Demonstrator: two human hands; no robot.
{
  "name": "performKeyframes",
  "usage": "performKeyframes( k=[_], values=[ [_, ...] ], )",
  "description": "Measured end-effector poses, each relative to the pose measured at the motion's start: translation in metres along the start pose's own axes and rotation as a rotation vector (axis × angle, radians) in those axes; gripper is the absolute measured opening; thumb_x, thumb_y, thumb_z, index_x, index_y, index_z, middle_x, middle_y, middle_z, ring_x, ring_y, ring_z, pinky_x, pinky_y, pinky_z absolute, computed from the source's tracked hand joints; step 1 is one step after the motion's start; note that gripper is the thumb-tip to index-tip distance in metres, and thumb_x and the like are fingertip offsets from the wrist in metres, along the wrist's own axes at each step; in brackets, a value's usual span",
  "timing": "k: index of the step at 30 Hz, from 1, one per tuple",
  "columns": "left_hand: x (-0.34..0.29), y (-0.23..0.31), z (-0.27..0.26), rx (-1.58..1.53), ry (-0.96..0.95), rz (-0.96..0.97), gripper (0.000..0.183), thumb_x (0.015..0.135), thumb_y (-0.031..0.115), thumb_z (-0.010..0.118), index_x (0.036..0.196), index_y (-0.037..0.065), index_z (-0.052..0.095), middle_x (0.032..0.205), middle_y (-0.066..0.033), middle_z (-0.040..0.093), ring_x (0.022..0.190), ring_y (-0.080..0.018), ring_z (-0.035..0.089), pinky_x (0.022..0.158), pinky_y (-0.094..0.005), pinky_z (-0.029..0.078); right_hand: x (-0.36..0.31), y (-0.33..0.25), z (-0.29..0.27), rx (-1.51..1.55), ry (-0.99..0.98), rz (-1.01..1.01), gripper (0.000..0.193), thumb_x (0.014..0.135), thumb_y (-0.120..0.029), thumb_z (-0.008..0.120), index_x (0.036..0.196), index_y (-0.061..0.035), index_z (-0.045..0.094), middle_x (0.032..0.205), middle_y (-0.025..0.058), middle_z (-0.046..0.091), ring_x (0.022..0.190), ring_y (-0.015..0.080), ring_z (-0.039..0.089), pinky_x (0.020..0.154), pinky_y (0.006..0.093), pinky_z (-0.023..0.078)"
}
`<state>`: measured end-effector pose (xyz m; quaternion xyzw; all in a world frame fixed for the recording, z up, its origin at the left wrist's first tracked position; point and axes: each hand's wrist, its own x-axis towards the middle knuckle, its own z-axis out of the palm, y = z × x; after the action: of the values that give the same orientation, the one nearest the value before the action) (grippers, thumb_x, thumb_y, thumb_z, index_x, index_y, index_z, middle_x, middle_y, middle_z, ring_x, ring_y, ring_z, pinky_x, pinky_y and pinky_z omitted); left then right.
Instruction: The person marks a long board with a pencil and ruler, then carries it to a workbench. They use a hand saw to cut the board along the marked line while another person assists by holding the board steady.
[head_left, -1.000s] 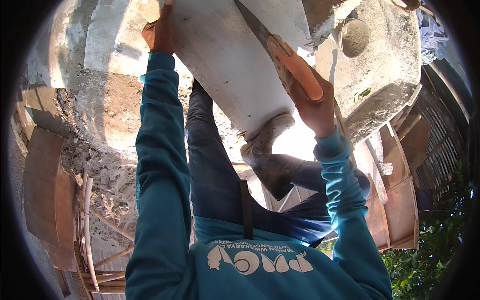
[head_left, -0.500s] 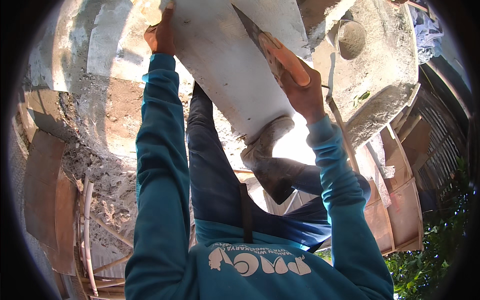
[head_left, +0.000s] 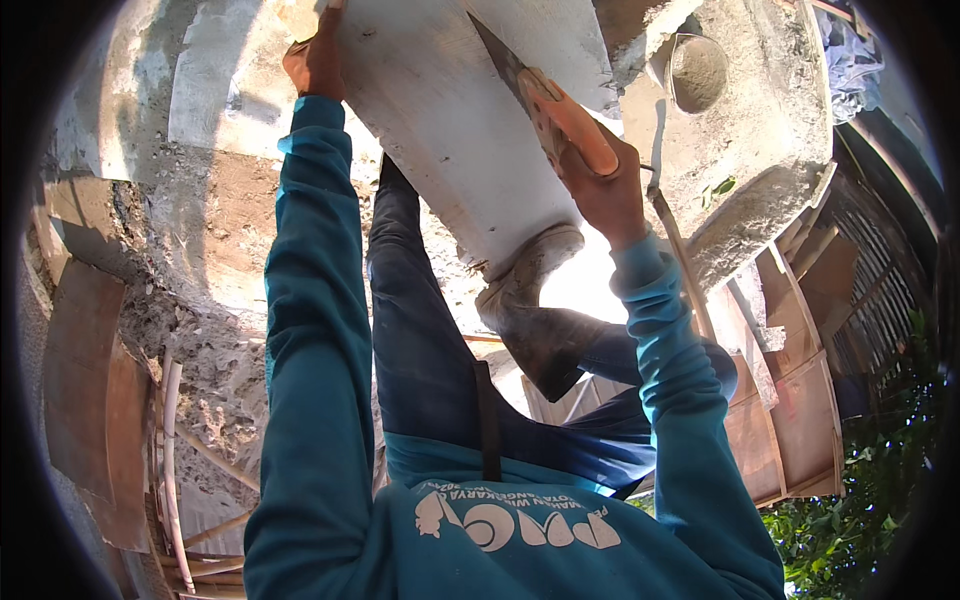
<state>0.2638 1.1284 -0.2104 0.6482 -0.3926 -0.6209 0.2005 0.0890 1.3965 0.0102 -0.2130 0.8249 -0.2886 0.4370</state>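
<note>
My right hand (head_left: 603, 185) is closed around the orange-brown handle of a handsaw (head_left: 508, 62). The saw's dark blade points up and to the left, lying over a flat grey-white board (head_left: 440, 130). At the board's left edge, near the top of the picture, my left hand (head_left: 315, 65) grips the side; its fingertips are partly cut off by the picture's rim. A muddy boot (head_left: 530, 305) on my bent leg rests against the board's near end. How deep the blade sits in the board, if at all, I cannot tell.
A round container of grey material (head_left: 697, 75) stands at the upper right on a pale, rough slab. A thin wooden stick (head_left: 682, 250) leans beside my right wrist. Brown panels (head_left: 75, 380) and bamboo poles (head_left: 172, 460) are at the left, rubble (head_left: 215, 410) beside them.
The saw and my right hand have barely shifted against the board. The whole view has drifted slightly, and both hands keep their grips.
</note>
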Motion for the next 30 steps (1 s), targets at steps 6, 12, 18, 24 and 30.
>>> performKeyframes(
  k=[6, 12, 18, 24, 30],
  values=[
    [-0.02, 0.038, -0.011, 0.192, 0.011, 0.011, 0.038, 0.089, 0.037, 0.072, 0.091, -0.001, 0.072, 0.07, -0.0054, 0.067, 0.064, -0.0145, 0.06, 0.065, -0.0345, 0.05, -0.138, -0.047, -0.064, -0.021, -0.006, 0.152, 0.04, 0.091, 0.001, 0.058, 0.131, 0.0015, 0.06, 0.099, 0.0109, 0.069, 0.081, 0.0095, 0.063, 0.067, 0.0244, 0.049],
    [0.009, 0.008, 0.01, 0.25, -0.053, 0.307, 0.043, 0.084, 0.044, 0.078, 0.084, 0.001, 0.073, 0.064, 0.0003, 0.062, 0.058, -0.0076, 0.053, 0.056, -0.0285, 0.044, 0.027, -0.003, 0.017, -0.077, 0.089, -0.036, 0.034, 0.087, -0.007, 0.061, 0.121, -0.0038, 0.065, 0.085, 0.0166, 0.068, 0.07, 0.0262, 0.066, 0.068, 0.0334, 0.052],
    [0.012, 0.01, -0.008, 0.113, 0.055, 0.01, 0.05, 0.079, 0.047, 0.081, 0.079, -0.001, 0.072, 0.063, 0.0006, 0.061, 0.057, -0.0076, 0.05, 0.055, -0.029, 0.042, -0.095, -0.024, -0.032, -0.09, 0.029, 0.04, 0.043, 0.087, 0.003, 0.06, 0.131, 0.0005, 0.06, 0.096, 0.0149, 0.072, 0.086, 0.0153, 0.068, 0.074, 0.0285, 0.053],
    [-0.002, 0.024, -0.016, 0.127, -0.014, 0.185, 0.045, 0.091, 0.042, 0.073, 0.071, 0.002, 0.073, 0.052, 0.0043, 0.054, 0.045, -0.006, 0.046, 0.045, -0.0281, 0.038, -0.114, -0.036, -0.053, -0.098, -0.049, -0.085, 0.042, 0.087, 0.009, 0.053, 0.129, 0.0066, 0.06, 0.116, 0.0153, 0.07, 0.088, 0.0167, 0.068, 0.074, 0.0276, 0.054],
    [-0.024, 0.037, 0.017, 0.053, -0.058, 0.09, 0.05, 0.089, 0.047, 0.074, 0.057, 0.01, 0.066, 0.051, 0.005, 0.053, 0.044, -0.0063, 0.043, 0.042, -0.0276, 0.033, 0.023, 0.004, 0.02, -0.118, 0.056, 0.028, 0.039, 0.086, -0.003, 0.061, 0.125, -0.0009, 0.063, 0.084, 0.0134, 0.07, 0.071, 0.0181, 0.065, 0.068, 0.0315, 0.052]
  ],
)
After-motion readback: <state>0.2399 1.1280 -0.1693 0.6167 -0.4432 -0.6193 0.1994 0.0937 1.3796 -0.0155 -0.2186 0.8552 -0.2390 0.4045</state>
